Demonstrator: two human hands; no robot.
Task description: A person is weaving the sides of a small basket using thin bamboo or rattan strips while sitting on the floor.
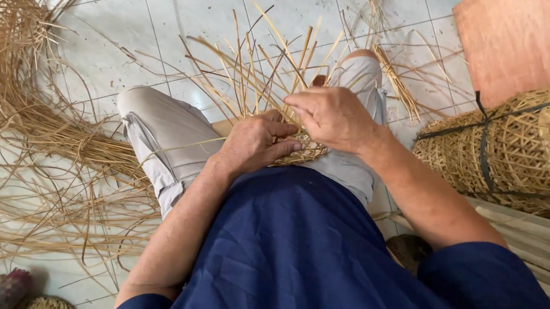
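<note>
View from above of a seated person weaving. At the centre of the frame, the 2 hands meet over a small half-woven basket base (pixel 304 149) resting on the lap. The left hand (pixel 254 141) grips its near edge, fingers curled around the weave. The right hand (pixel 332 115), just above and touching, pinches 1 of the loose cane strips (pixel 255 75) that fan upward toward the top centre. A pile of loose cane (pixel 36 157) fills the left side on the tiled floor (pixel 169 11). A stack of finished open-weave baskets (pixel 520 149), strapped together, sits at the right edge.
</note>
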